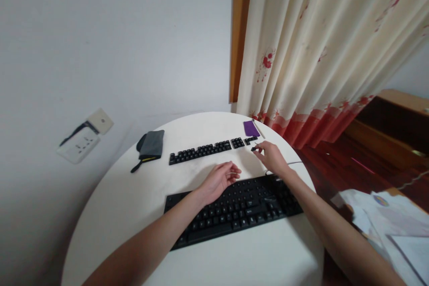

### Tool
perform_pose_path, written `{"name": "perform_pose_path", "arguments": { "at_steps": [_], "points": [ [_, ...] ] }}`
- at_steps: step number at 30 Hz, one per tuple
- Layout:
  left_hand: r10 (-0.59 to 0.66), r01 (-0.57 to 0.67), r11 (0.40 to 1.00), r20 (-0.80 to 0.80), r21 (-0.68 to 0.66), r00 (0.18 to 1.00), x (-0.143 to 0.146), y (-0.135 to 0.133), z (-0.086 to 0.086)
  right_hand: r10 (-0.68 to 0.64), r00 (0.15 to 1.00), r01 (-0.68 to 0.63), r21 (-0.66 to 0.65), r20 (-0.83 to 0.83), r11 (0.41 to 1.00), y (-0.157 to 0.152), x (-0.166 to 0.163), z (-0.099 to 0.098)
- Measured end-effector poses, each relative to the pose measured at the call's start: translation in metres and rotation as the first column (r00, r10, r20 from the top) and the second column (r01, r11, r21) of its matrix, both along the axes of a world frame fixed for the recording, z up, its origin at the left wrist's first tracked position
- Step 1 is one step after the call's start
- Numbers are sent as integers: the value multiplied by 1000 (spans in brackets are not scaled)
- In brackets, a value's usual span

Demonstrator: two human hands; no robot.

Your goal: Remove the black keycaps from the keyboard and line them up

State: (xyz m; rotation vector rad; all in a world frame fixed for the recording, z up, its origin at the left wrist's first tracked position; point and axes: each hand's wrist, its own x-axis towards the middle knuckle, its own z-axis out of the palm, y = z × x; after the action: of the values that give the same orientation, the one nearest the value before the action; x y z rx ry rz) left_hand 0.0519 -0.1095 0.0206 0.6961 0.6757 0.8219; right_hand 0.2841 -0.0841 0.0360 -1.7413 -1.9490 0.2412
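A black keyboard point(231, 210) lies across the near part of the round white table. Over its upper left edge is my left hand point(219, 181), palm turned inward, fingers loosely bent and apart, with nothing in them. My right hand point(271, 156) is beyond the keyboard's upper right corner. Its thumb and fingers pinch a small black keycap point(254, 149). Close by, at the right end of a line of loose black keycaps point(201, 151), is a small separate group of keycaps point(250, 140). My forearms cover parts of the keyboard.
A grey pouch point(152, 145) lies at the table's left. Near the far right edge are a purple cloth point(251, 128) and a thin pale stick point(258, 129). A cable point(295, 162) crosses the table's right edge. Papers point(385, 219) lie at the lower right.
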Motion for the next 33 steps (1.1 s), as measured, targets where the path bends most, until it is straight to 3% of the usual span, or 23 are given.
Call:
{"name": "perform_pose_path", "arguments": {
  "at_steps": [4,10,20,33],
  "points": [
    [-18,19,999,23,-47,1000,-1,2,1,-23,998,31,-138,57,990,39,31,-7],
    [-30,35,996,57,-79,998,-3,5,1,-29,996,48,-221,87,974,59,38,-18],
    [-36,41,997,73,-72,997,-3,4,1,-181,979,195,-194,91,961,55,37,-31],
    [-32,36,996,53,-83,998,-2,3,7,-48,992,63,-123,119,990,60,27,-21]
  ]
}}
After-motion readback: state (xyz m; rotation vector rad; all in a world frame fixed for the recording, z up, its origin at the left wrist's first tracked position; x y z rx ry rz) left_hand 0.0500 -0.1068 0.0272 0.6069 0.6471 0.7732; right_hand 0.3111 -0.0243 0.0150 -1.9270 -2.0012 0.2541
